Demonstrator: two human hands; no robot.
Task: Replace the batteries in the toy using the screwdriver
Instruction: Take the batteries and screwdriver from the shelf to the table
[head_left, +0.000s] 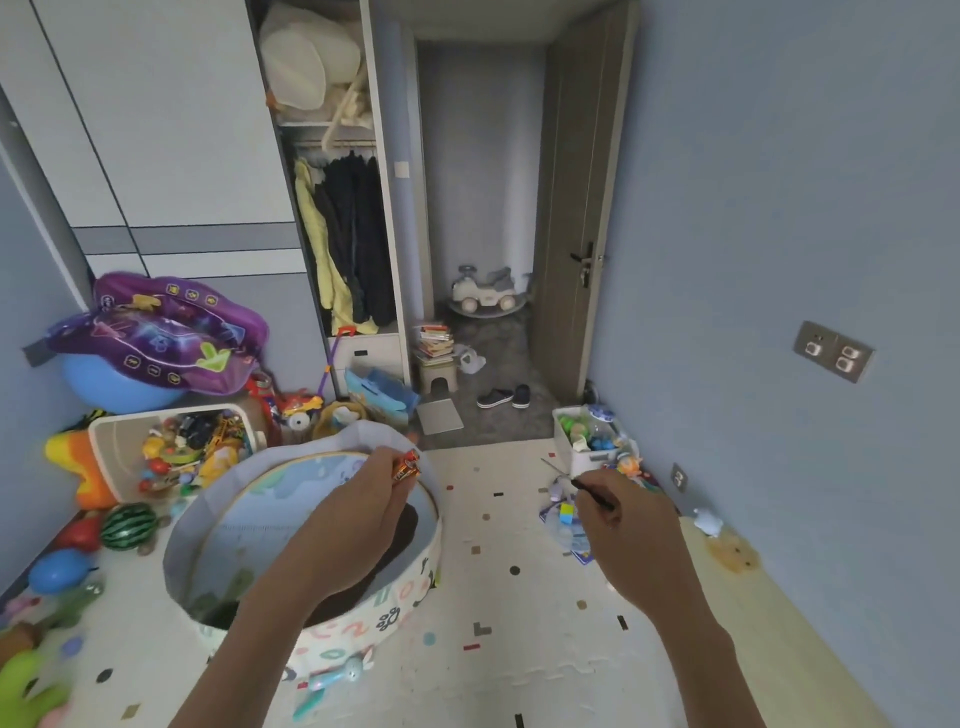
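Both hands are raised over the play mat (498, 587) and both are occupied. The left hand (358, 512) is closed around orange batteries (407, 466), whose ends protrude past the fingertips above the round fabric play pen (374, 605). The right hand (621, 535) pinches a thin dark screwdriver (582, 486) between thumb and fingers, tip pointing up and to the far left, clear of any surface.

Judgement: this is the gathering stage. Tool and batteries are in hand, but no toy is held or positioned for work, and no battery cover is seen open.

The next move calls for selecting the toy, freeing one hand or setting the batteries down, and exposing the cover screw so the tip can seat squarely.

Which toy is meant cannot be determined. Candidates lie about: a pale blue handheld toy (340, 675) on the near mat, a toy bin (171, 452) at left, a smaller bin (592, 436) at far right.

The number of batteries is unclear; the label is blurred. The screwdriver tip type is too small to read. The pen's interior is partly hidden behind the left forearm.
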